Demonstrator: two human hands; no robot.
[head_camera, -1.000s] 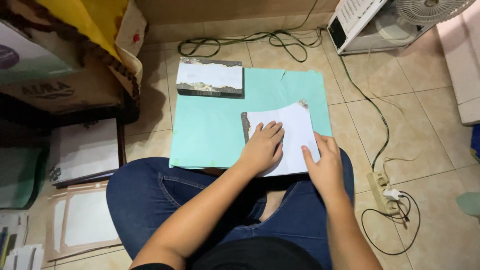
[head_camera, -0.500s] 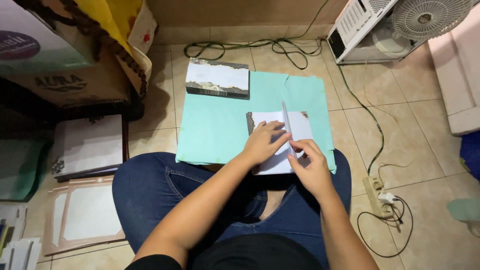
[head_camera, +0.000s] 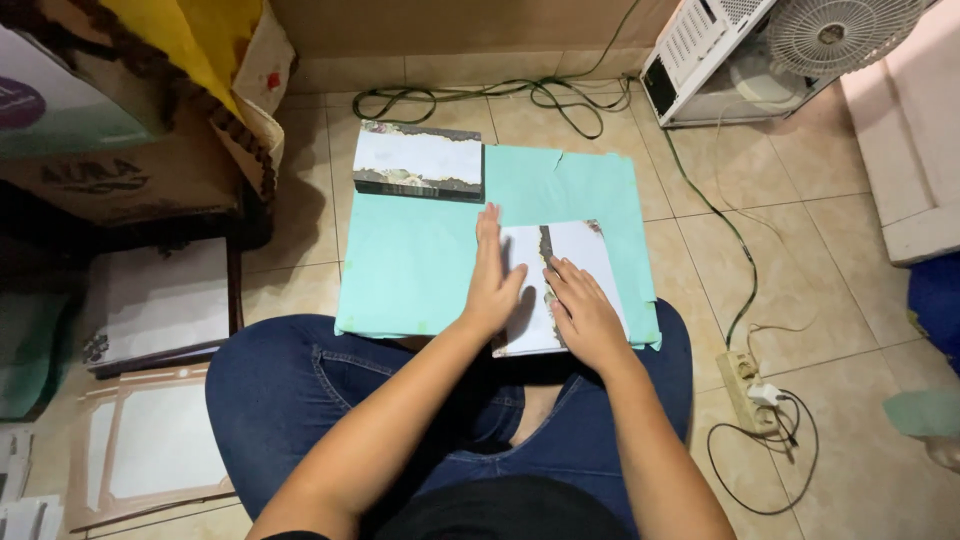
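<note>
Both hands flat, fingers spread: left hand (head_camera: 495, 285) and right hand (head_camera: 585, 315) pressing the white folded card (head_camera: 560, 270) on the teal sheet (head_camera: 420, 260). Best to keep the left hand anchoring and run the right along the fold, edges aligned.

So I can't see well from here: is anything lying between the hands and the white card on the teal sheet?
Nothing visible does. The left hand and right hand both lie flat on the white card, which rests on the teal sheet. The stack of cards sits apart at the sheet's far corner.
</note>
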